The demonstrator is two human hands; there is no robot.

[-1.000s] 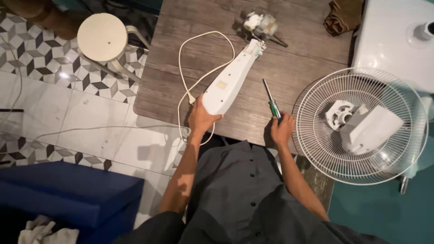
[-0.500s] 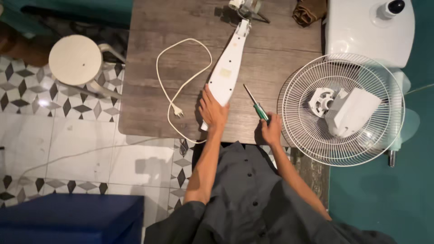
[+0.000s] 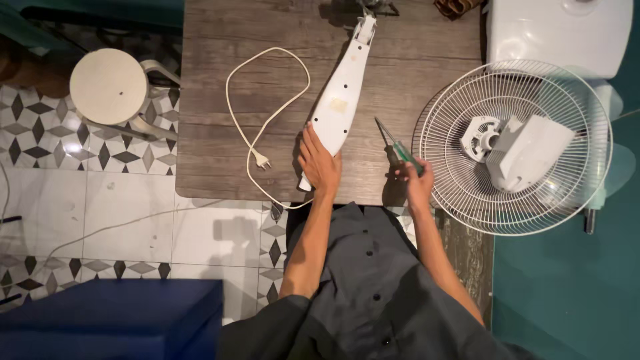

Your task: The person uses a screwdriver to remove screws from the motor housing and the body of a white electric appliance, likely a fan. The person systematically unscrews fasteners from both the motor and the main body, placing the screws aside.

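Fan stand column (image 3: 343, 100) — long, white — lies slantwise on the wooden table (image 3: 213, 133), its cord (image 3: 263, 127) looped to the left. My left hand (image 3: 320, 163) presses flat on its near end; my right hand (image 3: 419, 183) grips a green-handled screwdriver (image 3: 398, 148) beside the wire fan guard (image 3: 517, 143).

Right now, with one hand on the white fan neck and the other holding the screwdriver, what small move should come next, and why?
Probably bring the screwdriver tip over to the white fan neck. The right hand holds the tool with its tip resting on the table, apart from the neck, while the left hand pins the neck's near end flat, so it seems steadied for work.
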